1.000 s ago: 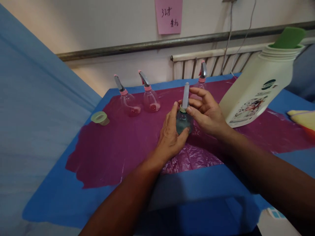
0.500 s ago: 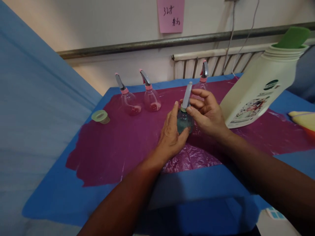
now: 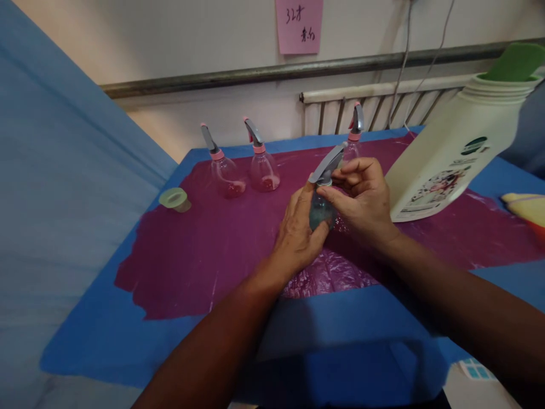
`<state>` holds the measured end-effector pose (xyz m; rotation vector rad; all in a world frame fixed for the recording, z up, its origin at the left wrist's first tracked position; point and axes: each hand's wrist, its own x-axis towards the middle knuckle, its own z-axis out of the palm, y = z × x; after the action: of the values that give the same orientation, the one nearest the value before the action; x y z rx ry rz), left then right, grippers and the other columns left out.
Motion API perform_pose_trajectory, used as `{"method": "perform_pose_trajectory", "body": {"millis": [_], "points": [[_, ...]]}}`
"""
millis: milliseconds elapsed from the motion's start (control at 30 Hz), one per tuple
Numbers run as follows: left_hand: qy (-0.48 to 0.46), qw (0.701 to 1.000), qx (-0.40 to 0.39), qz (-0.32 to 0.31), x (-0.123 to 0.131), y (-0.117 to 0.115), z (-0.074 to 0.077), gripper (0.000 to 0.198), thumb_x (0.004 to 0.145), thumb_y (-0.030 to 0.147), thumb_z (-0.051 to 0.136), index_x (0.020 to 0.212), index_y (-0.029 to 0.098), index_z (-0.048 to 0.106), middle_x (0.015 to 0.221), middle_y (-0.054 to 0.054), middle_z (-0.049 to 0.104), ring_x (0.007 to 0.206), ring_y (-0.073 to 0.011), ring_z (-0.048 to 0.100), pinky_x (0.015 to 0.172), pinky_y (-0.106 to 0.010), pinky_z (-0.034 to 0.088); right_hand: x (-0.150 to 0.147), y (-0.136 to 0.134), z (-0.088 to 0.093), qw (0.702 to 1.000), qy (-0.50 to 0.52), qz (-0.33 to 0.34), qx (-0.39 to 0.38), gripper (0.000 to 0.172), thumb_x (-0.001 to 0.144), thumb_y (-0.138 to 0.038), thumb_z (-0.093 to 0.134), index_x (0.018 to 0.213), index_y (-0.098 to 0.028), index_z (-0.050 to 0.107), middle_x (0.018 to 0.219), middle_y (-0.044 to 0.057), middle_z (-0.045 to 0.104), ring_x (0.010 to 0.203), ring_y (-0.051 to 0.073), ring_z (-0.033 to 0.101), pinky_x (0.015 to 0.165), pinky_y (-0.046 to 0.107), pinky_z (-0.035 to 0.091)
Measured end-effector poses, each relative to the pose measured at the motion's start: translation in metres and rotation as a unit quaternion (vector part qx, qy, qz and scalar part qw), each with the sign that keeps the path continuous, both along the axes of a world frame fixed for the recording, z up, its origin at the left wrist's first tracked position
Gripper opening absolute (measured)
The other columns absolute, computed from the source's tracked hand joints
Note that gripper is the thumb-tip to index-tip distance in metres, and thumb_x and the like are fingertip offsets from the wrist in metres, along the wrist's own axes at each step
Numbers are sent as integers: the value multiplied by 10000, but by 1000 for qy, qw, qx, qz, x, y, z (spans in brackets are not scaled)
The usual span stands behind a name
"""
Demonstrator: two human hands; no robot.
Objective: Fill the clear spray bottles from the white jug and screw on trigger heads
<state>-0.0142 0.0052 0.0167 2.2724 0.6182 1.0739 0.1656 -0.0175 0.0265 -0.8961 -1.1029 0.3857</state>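
A small clear spray bottle (image 3: 320, 213) with dark greenish contents stands between my two hands at the middle of the table. My left hand (image 3: 297, 227) is wrapped round its body from the left. The fingers of my right hand (image 3: 361, 190) pinch the collar just under the grey spray head (image 3: 327, 165), which points up and to the right. Part of the bottle is hidden by my fingers. Behind my right hand stands another spray bottle (image 3: 353, 142) with a pink collar.
Two pink-collared spray bottles, one (image 3: 227, 176) beside another (image 3: 264, 169), stand back left with some pink contents. A translucent greenish cup (image 3: 174, 200) is at the left. A large tilted pale jug (image 3: 451, 153) with something green in its mouth stands right. Purple plastic sheeting (image 3: 183, 261) covers the blue tablecloth (image 3: 85, 335).
The spray head has turned on the bottle, from nearly edge-on to slanting up and right. My right fingers have curled in closer at the collar. My left hand stays round the bottle.
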Motion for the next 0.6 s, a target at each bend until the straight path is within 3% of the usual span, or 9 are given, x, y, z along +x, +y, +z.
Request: {"method": "perform_pose_trajectory", "body": {"millis": [133,300,600], "points": [[-18,1000,0,-3,1,1,0,964,1085,196,729,1898,412,257,1756,-146,552,1638,-375,584,1372,-652,517,-1,3,-5,998,-38,-41,20,517,890,-352,1007,1162,-329,568,1148,-13,745,1100,199,800,1089,437,703],[-22,1000,-12,-11,0,2,0,973,1064,178,752,1884,411,282,1803,-144,527,1678,-381,557,1403,-671,483,-6,4,-6,998,-41,-45,20,462,883,-279,971,1151,-317,597,1143,-15,700,1060,187,772,1008,396,702],[-38,999,1,-19,2,4,-1,969,1043,144,742,1864,385,286,1839,-145,519,1702,-386,536,1431,-705,447,-2,-18,1,995,-93,-42,-10,229,1139,-490,759,1270,-331,660,1276,61,781,1186,249,795,1109,468,681]]}}
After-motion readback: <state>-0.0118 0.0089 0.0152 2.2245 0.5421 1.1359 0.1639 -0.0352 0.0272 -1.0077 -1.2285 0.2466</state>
